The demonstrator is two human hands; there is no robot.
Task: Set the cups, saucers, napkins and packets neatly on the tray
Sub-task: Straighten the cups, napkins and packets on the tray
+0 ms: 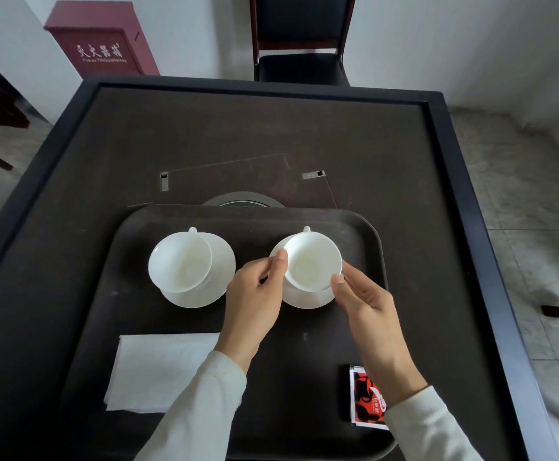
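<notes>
A dark tray (pixel 364 227) lies on the table in front of me. On its left stands a white cup (pixel 180 262) on a white saucer (pixel 219 261). On its right a second white cup (pixel 313 261) sits on its saucer (pixel 308 299). My left hand (pixel 254 294) pinches this cup's left rim, and my right hand (pixel 361 301) touches its right rim with the fingertips. A white napkin (pixel 158 371) lies at the tray's near left. A red and black packet (pixel 366 400) lies at the near right, partly under my right wrist.
The tray rests on a dark square table with a raised rim (pixel 444 154). A round metal plate (pixel 243 201) shows just beyond the tray. A dark chair (pixel 301 54) stands at the far side, and a red cabinet (pixel 101 41) against the wall.
</notes>
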